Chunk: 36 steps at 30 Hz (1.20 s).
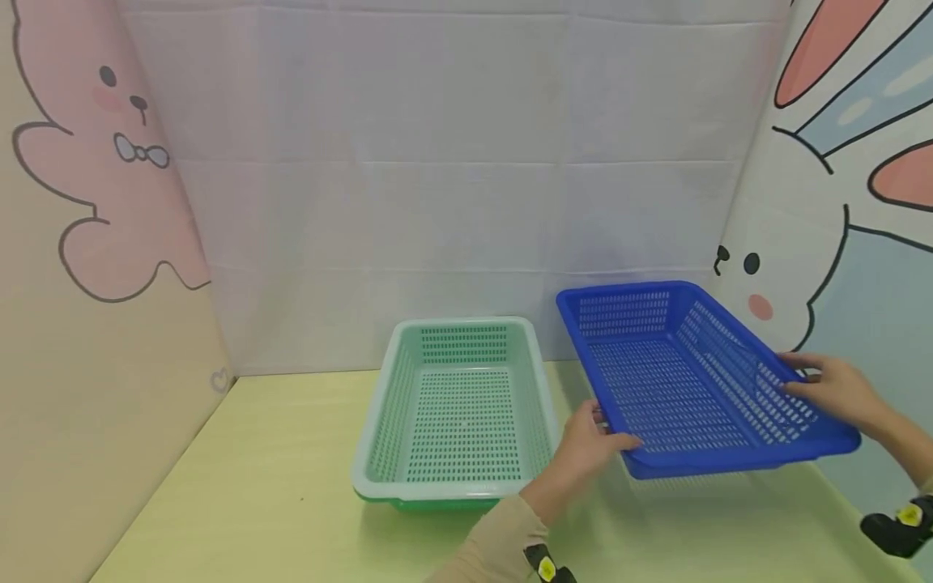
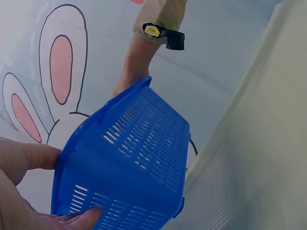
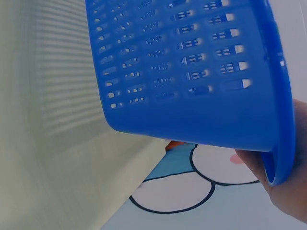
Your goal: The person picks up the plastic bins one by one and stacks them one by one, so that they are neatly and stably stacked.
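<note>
A blue slotted plastic basket (image 1: pixel 663 389) is held tilted above the right side of the table, its near end raised. My left hand (image 1: pixel 586 445) grips its left rim near the front corner; in the left wrist view the thumb and fingers (image 2: pixel 88 218) pinch the rim and wall. On the opposite side, my right hand (image 1: pixel 838 393) holds the right rim, thumb over the inside edge. From the right wrist, the basket wall (image 3: pixel 192 105) fills much of the picture and hides most of that hand's fingers.
A pale green slotted basket (image 1: pixel 452 490) sits nested in a darker green one (image 1: pixel 437 505) on the yellow-green table (image 1: pixel 291 470), left of the blue basket. White cloth (image 1: pixel 452 202) hangs behind, and walls with cartoon figures (image 1: pixel 773 267) flank both sides.
</note>
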Available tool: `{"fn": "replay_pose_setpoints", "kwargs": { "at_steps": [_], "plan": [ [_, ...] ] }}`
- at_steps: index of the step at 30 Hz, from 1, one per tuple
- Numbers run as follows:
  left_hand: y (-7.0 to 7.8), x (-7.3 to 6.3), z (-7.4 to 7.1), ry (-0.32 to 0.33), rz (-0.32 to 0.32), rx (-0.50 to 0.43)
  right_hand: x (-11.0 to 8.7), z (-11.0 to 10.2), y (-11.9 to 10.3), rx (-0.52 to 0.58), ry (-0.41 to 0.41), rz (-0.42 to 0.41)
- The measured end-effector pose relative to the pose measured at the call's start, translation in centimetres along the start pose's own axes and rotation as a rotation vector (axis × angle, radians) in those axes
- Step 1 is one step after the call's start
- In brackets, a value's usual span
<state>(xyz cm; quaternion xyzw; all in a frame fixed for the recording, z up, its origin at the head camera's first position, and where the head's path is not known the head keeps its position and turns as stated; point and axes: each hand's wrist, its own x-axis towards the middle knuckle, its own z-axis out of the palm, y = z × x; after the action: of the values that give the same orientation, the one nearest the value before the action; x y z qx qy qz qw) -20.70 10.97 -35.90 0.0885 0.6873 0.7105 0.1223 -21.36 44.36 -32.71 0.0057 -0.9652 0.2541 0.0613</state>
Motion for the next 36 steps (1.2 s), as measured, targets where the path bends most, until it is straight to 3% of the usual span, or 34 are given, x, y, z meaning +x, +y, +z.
{"fn": "replay_pose_setpoints", "kwargs": {
  "at_steps": [6, 13, 21, 28, 36],
  "plan": [
    [0.0, -0.2, -0.2, -0.023, 0.007, 0.0, -0.2, -0.5, 0.0, -0.017, -0.019, 0.013],
    [1.0, -0.7, -2.3, -0.069, 0.02, 0.035, 0.4, -0.5, -1.8, -0.024, -0.005, 0.0],
    [2.0, -1.0, -4.9, -0.053, 0.011, 0.127, 1.1, 0.0, -4.2, 0.044, -0.016, -0.004],
    [2.2, -1.1, -5.5, -0.074, 0.017, 0.145, 1.2, 0.5, -4.1, 0.1, 0.03, -0.016],
    [2.6, -1.0, -5.1, -0.066, -0.004, 0.176, 1.1, 0.4, -3.6, 0.141, 0.035, -0.006]
  ]
}}
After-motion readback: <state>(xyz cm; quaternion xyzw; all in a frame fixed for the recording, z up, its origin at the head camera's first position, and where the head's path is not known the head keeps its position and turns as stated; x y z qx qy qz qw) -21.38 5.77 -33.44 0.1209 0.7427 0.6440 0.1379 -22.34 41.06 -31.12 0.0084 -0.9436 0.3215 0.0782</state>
